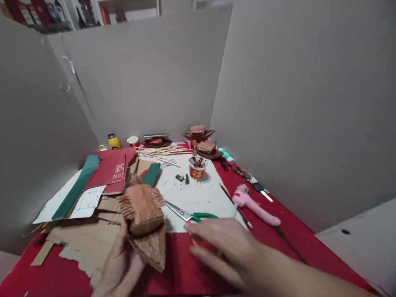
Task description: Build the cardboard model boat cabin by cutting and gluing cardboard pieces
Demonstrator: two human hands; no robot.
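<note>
A brown cardboard boat (145,206) with a roofed cabin is held up by my left hand (122,258), whose fingers wrap its underside. To its right, my right hand (224,247) reaches over the table, slightly blurred; its fingers are partly spread near the green handles of the scissors (182,212). Something orange shows by the fingertips, and I cannot make out whether that hand holds it. The scissors lie on a white sheet (182,196), blades pointing left. Behind them stands a red and white paper cup (197,171) with brown paint and a tool inside.
Cardboard pieces (83,235) and red board (105,167) cover the left side. Thin sticks (163,151) lie at the back, near more model boats (198,132) and a yellow bottle (114,141). A pink glue gun (256,208) with a cord lies right.
</note>
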